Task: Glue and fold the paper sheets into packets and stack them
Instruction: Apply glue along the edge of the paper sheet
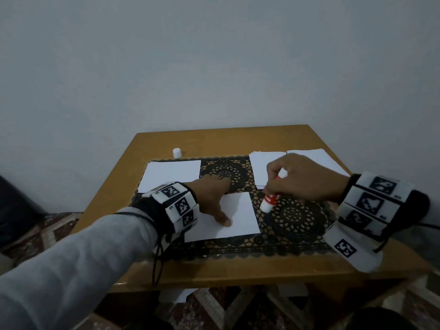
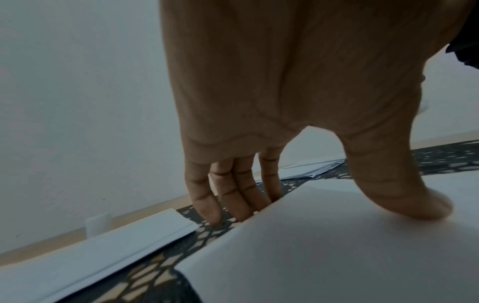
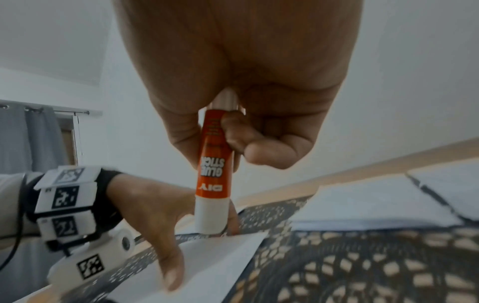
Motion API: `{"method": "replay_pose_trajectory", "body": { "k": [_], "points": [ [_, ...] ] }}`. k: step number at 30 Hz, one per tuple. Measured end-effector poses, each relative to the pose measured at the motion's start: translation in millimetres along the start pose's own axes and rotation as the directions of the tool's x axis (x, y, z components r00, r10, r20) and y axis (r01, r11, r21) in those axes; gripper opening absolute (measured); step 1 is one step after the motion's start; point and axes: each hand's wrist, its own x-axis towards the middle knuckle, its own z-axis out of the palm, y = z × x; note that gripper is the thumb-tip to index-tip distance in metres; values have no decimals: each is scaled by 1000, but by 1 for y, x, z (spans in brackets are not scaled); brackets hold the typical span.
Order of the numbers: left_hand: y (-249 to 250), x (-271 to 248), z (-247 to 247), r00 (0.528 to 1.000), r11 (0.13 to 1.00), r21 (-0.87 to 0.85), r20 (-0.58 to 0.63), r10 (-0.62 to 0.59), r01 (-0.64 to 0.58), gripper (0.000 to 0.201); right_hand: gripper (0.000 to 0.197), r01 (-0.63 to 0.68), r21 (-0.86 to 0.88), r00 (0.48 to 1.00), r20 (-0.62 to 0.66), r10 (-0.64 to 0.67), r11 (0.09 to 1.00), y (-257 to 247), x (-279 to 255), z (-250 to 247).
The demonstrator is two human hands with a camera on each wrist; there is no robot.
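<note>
White paper stack [image 1: 170, 173] lies at left-centre of the head view on the lace mat [image 1: 295, 220], a small white cap [image 1: 177, 153] behind it on the wooden bench [image 1: 214, 139]. Left hand [image 1: 212, 194] lies on the single sheet [image 1: 235, 217] at frame centre: thumb pressing the sheet, fingers [image 2: 207, 203] straight and close together, tips on the mat at the sheet's far edge, partly hidden by it. Right hand [image 1: 302, 179] pinches a red-and-white glue stick [image 1: 271, 198], fingers curled round the barrel, tip down near the sheet's upper right corner; contact cannot be told. Two more paper piles [image 1: 266, 165] at upper right, partly hidden by that hand.
</note>
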Motion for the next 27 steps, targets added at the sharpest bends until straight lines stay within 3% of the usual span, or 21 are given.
{"method": "replay_pose_trajectory", "body": {
  "k": [4,8,10,13,15,18,27],
  "points": [
    [-1,-1,-3,999,991,-132,42,-9,14,69,25,-9,15,1000,-29,9,1000,0,-2,-9],
    [-6,0,-6,999,968,-248,-49,9,-21,31,21,-17,0,999,-29,17,1000,6,-5,-6],
    [-10,-2,-5,998,960,-281,-58,1,-18,24,21,-14,-8,999,-34,14,1000,8,-6,-3],
    [-11,-9,-1,997,955,-297,-74,-8,-14,23,22,-14,5,999,-29,15,1000,10,-6,1],
    [-8,-15,2,999,959,-284,-41,-29,16,36,23,-11,-4,1000,-22,11,1000,11,-6,2],
    [0,-21,6,999,990,-135,39,-34,39,60,22,7,-17,1000,-14,-7,1000,9,-7,4],
    [-3,-20,9,999,963,-266,-6,-39,36,48,22,26,-27,1000,-1,-26,999,7,-14,3]
  ]
}}
